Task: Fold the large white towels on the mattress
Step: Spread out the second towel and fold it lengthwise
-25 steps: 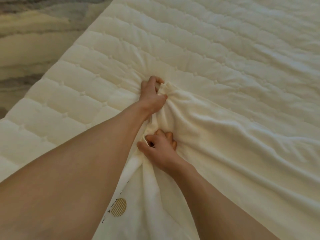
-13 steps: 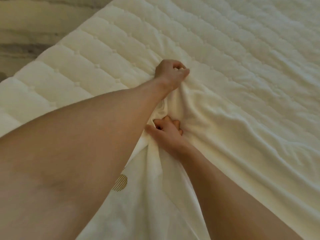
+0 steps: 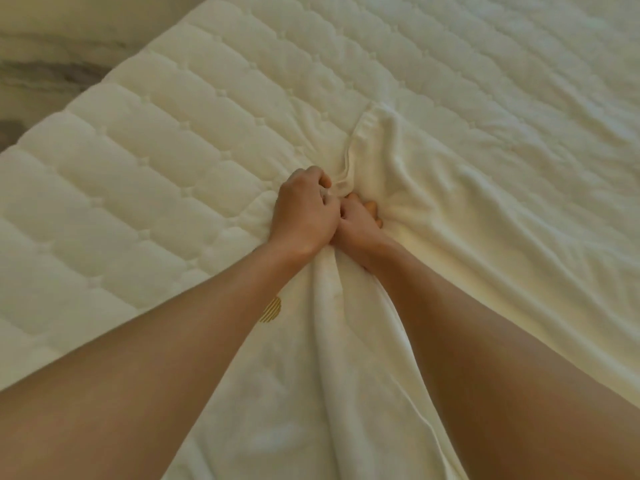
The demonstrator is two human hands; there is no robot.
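The folding looks barely begun: the white towel [image 3: 460,244] lies spread and rumpled over the mattress [image 3: 156,174], filling the view from about two o'clock round to six, and no flat, squared fold shows anywhere on it. The step in hand seems to be gathering one edge. The left hand [image 3: 304,211] has its fingers curled round a bunched hem near the middle of the view. The right hand [image 3: 358,228], touching it on its three o'clock side, digs curled fingers into the same cloth, so both grip the towel. From the hands a ridge of hem runs toward twelve o'clock to a loose corner. Bringing edges together, smoothing and halving all appear left to do. The towel is soft, thick and matte, falling in deep pleats that fan out from the grip. The mattress is quilted in cushioned oblong panels with tufted dimples. A small gold striped emblem [image 3: 272,310] shows at seven o'clock beside the left forearm, and streaked floor [image 3: 45,67] lies at ten o'clock
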